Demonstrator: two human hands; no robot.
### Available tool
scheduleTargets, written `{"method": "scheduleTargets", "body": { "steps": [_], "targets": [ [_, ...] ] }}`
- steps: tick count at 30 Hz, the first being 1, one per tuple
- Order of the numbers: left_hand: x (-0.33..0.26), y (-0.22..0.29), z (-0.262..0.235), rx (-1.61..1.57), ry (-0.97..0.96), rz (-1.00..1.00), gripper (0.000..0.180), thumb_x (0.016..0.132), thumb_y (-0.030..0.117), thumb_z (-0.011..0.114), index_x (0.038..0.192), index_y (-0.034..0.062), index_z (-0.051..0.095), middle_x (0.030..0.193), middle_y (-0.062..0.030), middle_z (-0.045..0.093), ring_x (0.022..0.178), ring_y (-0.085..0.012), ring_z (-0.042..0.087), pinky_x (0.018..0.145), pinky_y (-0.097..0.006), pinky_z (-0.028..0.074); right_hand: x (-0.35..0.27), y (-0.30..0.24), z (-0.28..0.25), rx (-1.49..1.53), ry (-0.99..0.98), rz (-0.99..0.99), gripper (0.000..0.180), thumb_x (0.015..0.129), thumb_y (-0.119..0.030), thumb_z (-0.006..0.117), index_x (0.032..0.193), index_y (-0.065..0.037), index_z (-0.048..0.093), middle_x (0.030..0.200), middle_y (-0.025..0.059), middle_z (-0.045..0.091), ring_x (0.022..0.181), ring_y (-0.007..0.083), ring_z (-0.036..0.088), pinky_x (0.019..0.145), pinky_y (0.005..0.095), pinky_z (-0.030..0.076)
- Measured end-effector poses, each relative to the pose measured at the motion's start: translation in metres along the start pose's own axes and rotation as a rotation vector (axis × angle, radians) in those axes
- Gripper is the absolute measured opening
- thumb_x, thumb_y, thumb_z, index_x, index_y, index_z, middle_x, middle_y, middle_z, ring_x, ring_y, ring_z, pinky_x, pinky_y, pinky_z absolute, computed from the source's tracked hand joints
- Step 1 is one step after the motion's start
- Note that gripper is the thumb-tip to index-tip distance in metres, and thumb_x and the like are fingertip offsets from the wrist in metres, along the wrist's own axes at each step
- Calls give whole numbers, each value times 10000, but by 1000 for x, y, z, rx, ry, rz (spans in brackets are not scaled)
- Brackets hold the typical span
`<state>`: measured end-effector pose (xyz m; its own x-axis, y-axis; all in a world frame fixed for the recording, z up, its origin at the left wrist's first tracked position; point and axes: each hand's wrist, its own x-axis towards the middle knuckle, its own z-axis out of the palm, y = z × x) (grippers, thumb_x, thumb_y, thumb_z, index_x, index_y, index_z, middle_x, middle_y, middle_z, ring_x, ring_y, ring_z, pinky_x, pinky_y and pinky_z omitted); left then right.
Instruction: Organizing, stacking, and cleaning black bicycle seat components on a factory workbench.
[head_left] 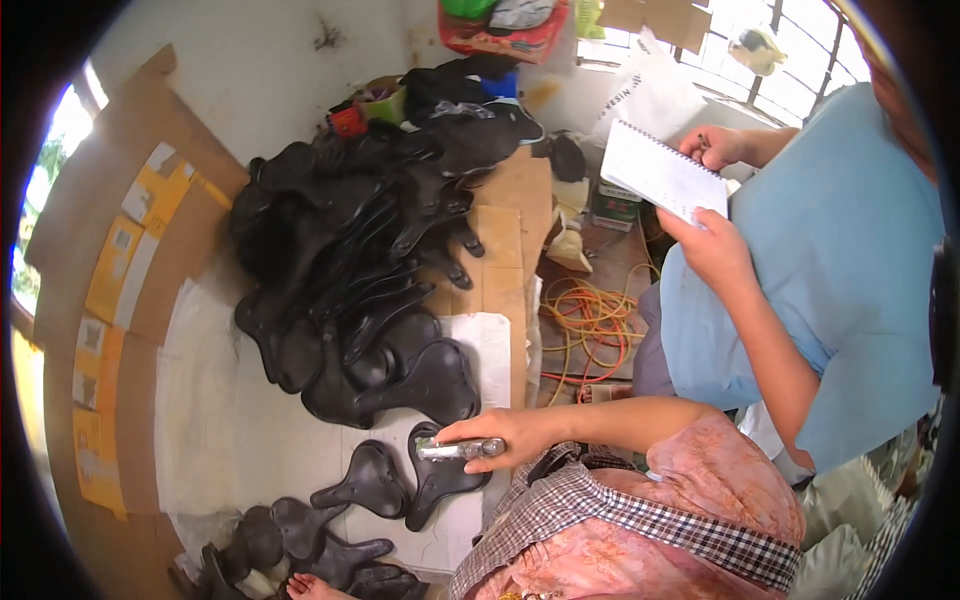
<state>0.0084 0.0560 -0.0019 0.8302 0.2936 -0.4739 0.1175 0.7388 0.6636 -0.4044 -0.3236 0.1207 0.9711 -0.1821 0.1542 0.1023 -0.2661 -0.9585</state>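
Note:
My right hand (pixel 510 437) is closed around a silver metal bar-shaped hand tool (pixel 460 449), whose exact kind I cannot make out. It is held over a black bicycle saddle (pixel 432 500), partly covering that saddle's wide top. Just left of it lies another black saddle (pixel 372 478), pointing left. At the lower edge, only part of my left hand (pixel 312 587) shows, its fingers reaching out beside several black saddles (pixel 345 556) with nothing visible in them. Behind, more saddles overlap, the nearest one broad and glossy (pixel 440 385).
A large heap of black saddles (pixel 320 215) covers the cardboard-lined table (pixel 505 230). A person in blue (pixel 800 270) stands at right with a pen and a spiral notebook (pixel 665 170). Coiled orange and yellow cords (pixel 595 320) lie on the floor. Tall cardboard (pixel 60 270) borders the left.

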Motion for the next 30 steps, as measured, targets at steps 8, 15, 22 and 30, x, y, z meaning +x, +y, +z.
{"method": "scheduleTargets", "body": {
  "steps": [8,15,22,30],
  "targets": [
    [44,15,-58,-23,10,56,307,932,332,467,1004,58,584,1029,-71,637,882,-273,619,689,-350,514,26,1,25,-94,-35,-16,523,878,-170,640,1337,-40,426,1064,129,611,901,188,594,802,316,475],
    [44,6,-81,-2,40,5,196,877,253,550,935,71,596,925,-42,634,824,-240,619,643,-320,510,37,0,45,-107,-67,64,515,858,-207,652,1290,-8,455,1205,183,573,1069,299,591,920,343,463],
    [20,-31,-62,57,7,-121,158,841,214,601,923,79,596,891,-26,622,790,-210,605,648,-306,501,27,11,49,-222,32,-35,508,860,-213,646,1290,-19,456,1196,183,576,1063,297,589,923,351,456],
    [37,-106,-43,418,-269,-350,287,827,231,595,1031,36,542,1100,-139,536,924,-277,537,730,-471,468,16,20,53,-174,-42,89,539,885,-239,626,1349,-62,418,1294,158,527,1152,275,543,966,344,424]
  ]
}}
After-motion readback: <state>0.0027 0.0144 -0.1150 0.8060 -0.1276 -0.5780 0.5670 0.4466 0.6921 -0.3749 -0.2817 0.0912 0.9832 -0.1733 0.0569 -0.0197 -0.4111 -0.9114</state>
